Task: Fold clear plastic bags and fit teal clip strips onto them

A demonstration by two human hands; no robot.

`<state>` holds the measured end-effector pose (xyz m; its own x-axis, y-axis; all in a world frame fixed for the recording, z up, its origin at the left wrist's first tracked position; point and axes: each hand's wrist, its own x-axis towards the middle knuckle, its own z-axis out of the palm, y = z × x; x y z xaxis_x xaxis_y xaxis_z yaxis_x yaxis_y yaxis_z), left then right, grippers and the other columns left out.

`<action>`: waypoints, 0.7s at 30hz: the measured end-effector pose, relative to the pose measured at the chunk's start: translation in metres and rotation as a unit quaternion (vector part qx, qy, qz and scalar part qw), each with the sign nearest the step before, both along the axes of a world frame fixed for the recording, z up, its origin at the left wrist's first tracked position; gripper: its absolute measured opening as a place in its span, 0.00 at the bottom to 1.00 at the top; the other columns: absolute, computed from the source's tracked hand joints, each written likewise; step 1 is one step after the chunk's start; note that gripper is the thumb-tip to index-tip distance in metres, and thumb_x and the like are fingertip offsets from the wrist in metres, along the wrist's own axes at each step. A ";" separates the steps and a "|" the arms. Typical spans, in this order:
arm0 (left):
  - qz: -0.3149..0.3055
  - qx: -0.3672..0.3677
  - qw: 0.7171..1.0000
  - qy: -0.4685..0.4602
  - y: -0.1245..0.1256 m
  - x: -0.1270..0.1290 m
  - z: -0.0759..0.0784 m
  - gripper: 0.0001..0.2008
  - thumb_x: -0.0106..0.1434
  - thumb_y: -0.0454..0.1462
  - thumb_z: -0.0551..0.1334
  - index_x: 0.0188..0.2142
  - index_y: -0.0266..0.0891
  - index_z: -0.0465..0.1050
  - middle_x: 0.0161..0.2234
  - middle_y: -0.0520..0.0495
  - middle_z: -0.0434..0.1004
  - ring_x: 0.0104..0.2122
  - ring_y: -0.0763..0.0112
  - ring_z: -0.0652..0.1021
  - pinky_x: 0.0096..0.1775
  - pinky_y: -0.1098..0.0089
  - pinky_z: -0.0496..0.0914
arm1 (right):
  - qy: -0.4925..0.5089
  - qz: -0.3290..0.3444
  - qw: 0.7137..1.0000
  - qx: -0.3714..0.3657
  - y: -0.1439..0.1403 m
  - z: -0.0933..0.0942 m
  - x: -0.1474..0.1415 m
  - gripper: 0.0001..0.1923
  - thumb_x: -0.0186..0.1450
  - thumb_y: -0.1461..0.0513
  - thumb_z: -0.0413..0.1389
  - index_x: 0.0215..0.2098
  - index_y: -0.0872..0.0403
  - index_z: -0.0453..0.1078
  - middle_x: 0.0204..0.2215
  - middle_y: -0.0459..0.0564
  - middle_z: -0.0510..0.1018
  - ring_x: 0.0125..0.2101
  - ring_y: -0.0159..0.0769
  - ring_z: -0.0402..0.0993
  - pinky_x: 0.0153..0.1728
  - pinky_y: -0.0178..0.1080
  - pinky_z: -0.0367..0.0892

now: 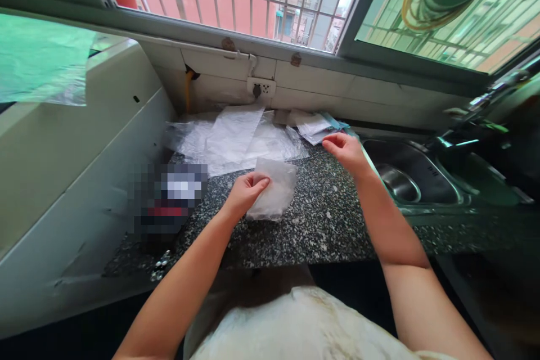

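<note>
A small translucent plastic bag [278,194] is pinched between the thumb and fingers of my left hand [248,191], above the speckled dark countertop [320,214]. My right hand [346,153] is to the right, its thumb and fingers drawn together; whether anything small is between them cannot be made out. Just beyond its fingertips lie some white and blue packets [314,126]. Behind the bag, clear and whitish plastic sheets or bags [236,135] are spread in an overlapping pile against the wall.
A metal sink [434,171] with a steel bowl [399,183] is at the right. On the left rises a pale appliance side [105,152], with a blurred-out dark object [169,202] beside it. A wall socket [261,87] sits below the barred window.
</note>
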<state>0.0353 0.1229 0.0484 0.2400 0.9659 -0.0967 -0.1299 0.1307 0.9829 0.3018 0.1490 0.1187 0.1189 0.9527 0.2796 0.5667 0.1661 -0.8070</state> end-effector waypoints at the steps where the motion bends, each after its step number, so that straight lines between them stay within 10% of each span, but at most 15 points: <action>1: 0.001 0.011 1.000 0.008 0.000 0.000 -0.001 0.16 0.41 0.46 0.68 0.24 0.34 0.73 0.20 0.52 0.73 0.22 0.75 0.69 0.27 0.74 0.61 | -0.030 -0.049 0.998 0.003 0.000 0.000 0.018 0.17 0.53 0.52 0.59 0.33 0.58 0.72 0.30 0.51 0.79 0.32 0.35 0.73 0.38 0.40 0.68; 7: -0.018 0.051 0.998 0.034 -0.001 0.001 -0.002 0.16 0.44 0.47 0.67 0.25 0.35 0.74 0.22 0.50 0.75 0.24 0.73 0.71 0.29 0.72 0.64 | -0.294 -0.254 0.909 -0.154 -0.027 -0.013 0.099 0.14 0.58 0.58 0.52 0.37 0.57 0.74 0.36 0.56 0.80 0.35 0.38 0.74 0.36 0.36 0.66; 11: -0.021 0.051 0.998 0.033 -0.002 0.002 -0.003 0.18 0.44 0.48 0.67 0.28 0.35 0.76 0.23 0.49 0.76 0.24 0.72 0.72 0.29 0.71 0.65 | -0.375 -0.280 0.849 -0.247 -0.048 -0.029 0.113 0.14 0.59 0.57 0.52 0.36 0.55 0.75 0.37 0.57 0.80 0.37 0.42 0.76 0.33 0.37 0.64; 21: -0.011 0.018 1.000 -0.007 -0.002 0.003 -0.003 0.15 0.43 0.43 0.68 0.28 0.35 0.76 0.23 0.49 0.76 0.23 0.73 0.72 0.28 0.72 0.66 | -0.404 -0.270 0.814 -0.317 -0.059 -0.045 0.113 0.19 0.59 0.54 0.53 0.41 0.58 0.75 0.40 0.62 0.80 0.42 0.51 0.76 0.35 0.41 0.65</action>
